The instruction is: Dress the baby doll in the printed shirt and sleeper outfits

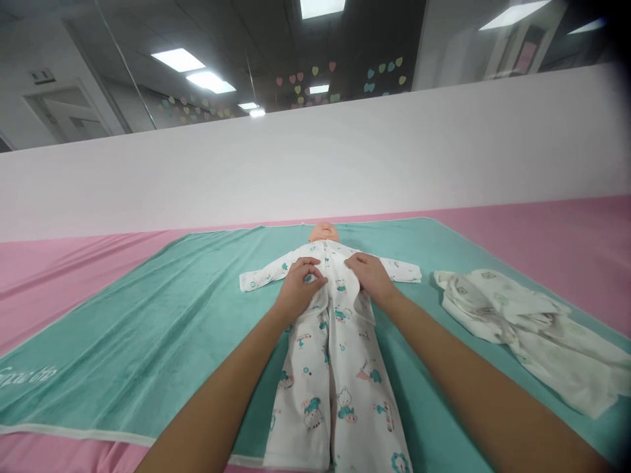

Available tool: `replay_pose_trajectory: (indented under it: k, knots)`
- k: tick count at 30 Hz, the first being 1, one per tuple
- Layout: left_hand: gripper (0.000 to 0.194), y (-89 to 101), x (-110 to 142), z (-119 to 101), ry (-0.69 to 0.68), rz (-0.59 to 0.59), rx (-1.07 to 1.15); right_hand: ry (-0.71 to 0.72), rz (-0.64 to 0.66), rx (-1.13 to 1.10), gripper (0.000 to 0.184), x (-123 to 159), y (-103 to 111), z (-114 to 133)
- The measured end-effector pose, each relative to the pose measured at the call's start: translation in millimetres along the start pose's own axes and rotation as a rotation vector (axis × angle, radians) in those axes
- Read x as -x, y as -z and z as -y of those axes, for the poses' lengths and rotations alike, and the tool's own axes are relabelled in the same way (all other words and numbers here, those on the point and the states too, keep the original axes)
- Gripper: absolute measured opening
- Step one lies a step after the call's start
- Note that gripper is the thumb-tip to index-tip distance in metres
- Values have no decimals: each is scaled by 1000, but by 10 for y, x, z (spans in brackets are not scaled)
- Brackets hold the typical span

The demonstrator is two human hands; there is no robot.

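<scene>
Beside the baby doll (pixel 324 232), a crumpled white garment (pixel 517 328) lies.

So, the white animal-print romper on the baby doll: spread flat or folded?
Spread flat: the white animal-print romper lies on the teal blanket with sleeves out and legs straight, under the left hand and right hand.

A white partition (pixel 315 177) runs across the far side of the room. Beyond it, paper hearts (pixel 300 82) dot a glass panel, and bright rectangular lights (pixel 177 59) sit in the dark ceiling. A pale door (pixel 69 115) stands far left.
</scene>
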State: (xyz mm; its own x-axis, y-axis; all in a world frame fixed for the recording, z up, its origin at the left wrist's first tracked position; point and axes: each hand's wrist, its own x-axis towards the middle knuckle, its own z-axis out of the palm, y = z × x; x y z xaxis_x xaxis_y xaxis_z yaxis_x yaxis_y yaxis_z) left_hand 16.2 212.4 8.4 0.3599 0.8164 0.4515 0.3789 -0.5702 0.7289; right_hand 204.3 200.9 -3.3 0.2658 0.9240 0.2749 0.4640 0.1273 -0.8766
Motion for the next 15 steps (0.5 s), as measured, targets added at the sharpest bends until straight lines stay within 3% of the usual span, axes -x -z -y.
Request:
replay_pose_trajectory:
  k: [4,8,11,15]
  knots:
    - [10,55,-30,52,65,-124,113,-137,-272,109,22,-216,332,-438]
    - [22,218,-127,307,279,-393,264,-289,-441,226,20,-332,764,-804]
    - [28,427,-186,611,398,-588,295,-357,-477,293,18,-366,940,-942]
    - [31,675,-190,1001,496,-773,250,-350,-446,366,19,-378,958,-993]
